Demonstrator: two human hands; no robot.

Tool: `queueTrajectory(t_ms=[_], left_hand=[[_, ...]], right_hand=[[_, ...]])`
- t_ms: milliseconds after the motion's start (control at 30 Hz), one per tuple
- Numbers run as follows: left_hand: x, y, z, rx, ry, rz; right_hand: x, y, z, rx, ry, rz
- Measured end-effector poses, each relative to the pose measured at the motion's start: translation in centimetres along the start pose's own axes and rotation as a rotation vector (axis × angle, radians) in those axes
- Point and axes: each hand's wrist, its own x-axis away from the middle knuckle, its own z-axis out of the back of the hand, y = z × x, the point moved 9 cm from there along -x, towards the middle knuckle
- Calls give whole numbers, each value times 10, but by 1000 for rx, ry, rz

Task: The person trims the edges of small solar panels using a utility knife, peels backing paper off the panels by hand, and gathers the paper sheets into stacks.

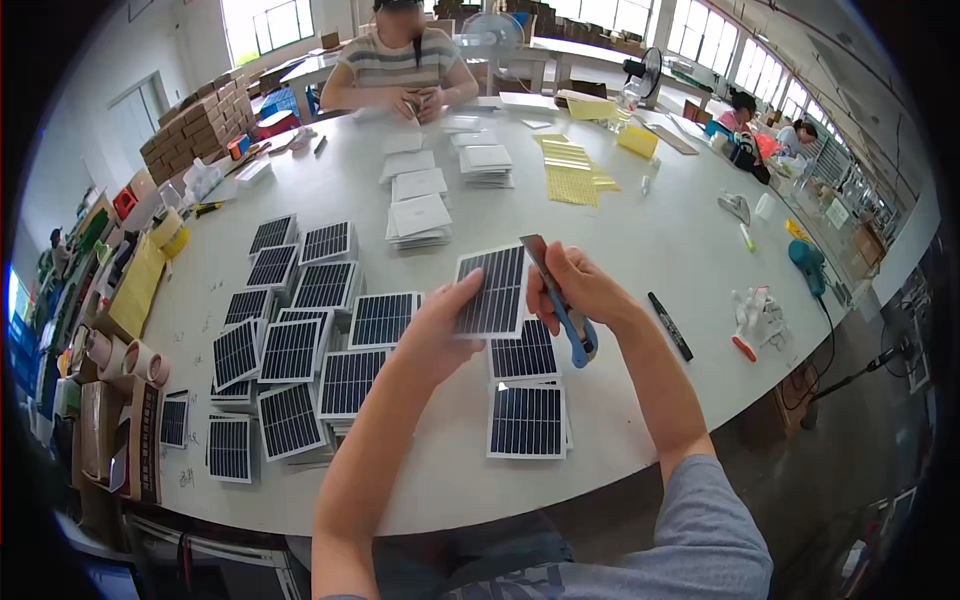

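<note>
My left hand (440, 328) grips a small solar panel (493, 290) by its left side, thumb on the dark cell face, holding it tilted above the table. In my right hand (584, 287) is a utility knife (569, 312) with a blue handle, its wide blade up against or very near the panel's right edge. Below the hands lie short stacks of solar panels (527, 420). More stacks of the same panels (292, 350) cover the table's left part, dark faces up with pale borders.
White-backed square pieces (420, 215) are piled ahead, near a person (402, 70) seated across the white table (640, 420). Yellow sheets (570, 170) lie at the far right. A black marker (670, 326), white gloves (757, 325) and a teal heat gun (806, 265) are on the right.
</note>
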Motion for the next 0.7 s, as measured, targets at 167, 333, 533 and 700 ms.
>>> queueTrajectory(t_ms=[167, 333, 533, 700], left_hand=[[4, 18, -5, 85, -29, -129], [0, 21, 3, 39, 13, -145], [-1, 14, -7, -9, -82, -108], [8, 26, 6, -104, 161, -189]], right_hand=[[42, 7, -113, 623, -579, -341], [39, -28, -74, 356, -380, -141], [16, 10, -44, 428, -171, -325], [48, -4, -92, 551, -586, -264]])
